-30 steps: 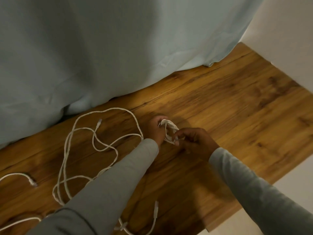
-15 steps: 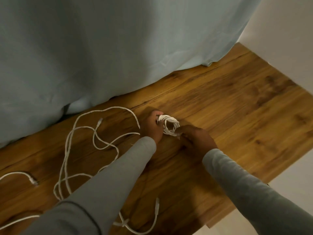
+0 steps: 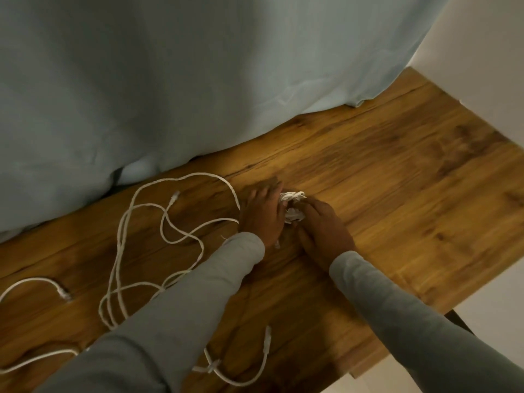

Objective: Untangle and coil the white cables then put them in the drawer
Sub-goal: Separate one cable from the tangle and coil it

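The coiled cable (image 3: 292,204) sat near the middle of the wooden table (image 3: 397,194), squeezed between both hands. Half a second before, it had shown as an open ring of loops; now it was a tight white wad, mostly covered. The left hand (image 3: 262,214) had stayed at the wad's 9 o'clock side, its back to the camera and its fingers curled round the wad's edge, grasping it. The right hand (image 3: 323,231) had closed in from 4 o'clock. A second earlier its fingers were bunched and pinching a strand; now they lay flatter over the wad's near side. Whether they pinched it or only pressed on it could not be told.

The loose cable (image 3: 127,236) trailed away from the left hand toward 9 o'clock in much the same wide loops as before, one strand running under the grey sleeve (image 3: 198,293). A second cable end (image 3: 61,292) lay apart at 8 o'clock. A third length (image 3: 266,344) curled at 6 o'clock, near the table's front edge. The pale blue cloth (image 3: 198,80) hung along the table's far side, from 9 to 1 o'clock.
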Demonstrator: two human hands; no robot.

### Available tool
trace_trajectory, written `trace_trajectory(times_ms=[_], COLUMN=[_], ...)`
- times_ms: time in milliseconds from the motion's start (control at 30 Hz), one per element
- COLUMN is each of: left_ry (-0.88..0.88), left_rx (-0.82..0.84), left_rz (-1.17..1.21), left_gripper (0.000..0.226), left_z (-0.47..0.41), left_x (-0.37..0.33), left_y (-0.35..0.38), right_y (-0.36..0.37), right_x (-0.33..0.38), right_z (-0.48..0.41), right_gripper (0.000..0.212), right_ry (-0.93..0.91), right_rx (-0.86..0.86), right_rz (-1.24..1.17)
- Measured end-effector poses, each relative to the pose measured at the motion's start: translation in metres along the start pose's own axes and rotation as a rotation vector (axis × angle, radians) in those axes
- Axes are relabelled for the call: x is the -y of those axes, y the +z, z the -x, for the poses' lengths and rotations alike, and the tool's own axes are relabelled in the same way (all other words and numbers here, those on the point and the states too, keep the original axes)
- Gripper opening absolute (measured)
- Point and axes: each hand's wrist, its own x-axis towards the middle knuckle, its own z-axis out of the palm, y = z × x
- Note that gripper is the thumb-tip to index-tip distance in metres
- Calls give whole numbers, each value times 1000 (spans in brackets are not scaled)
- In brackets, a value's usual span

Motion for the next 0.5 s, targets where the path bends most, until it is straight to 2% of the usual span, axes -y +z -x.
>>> trace_trajectory(times_ms=[233,500], left_ry=[-11,-18], left_rx=[57,37], left_rz=[64,130], left_gripper=[48,41], left_z=[1,3], left_x=[-4,-2], left_y=[-5,-12], right_y=[-6,-5], right_x=[6,5], right_z=[-6,-4], right_gripper=[55,61], right_ry=[30,40], right_rx=[-30,-45], right_rz=[-50,-15])
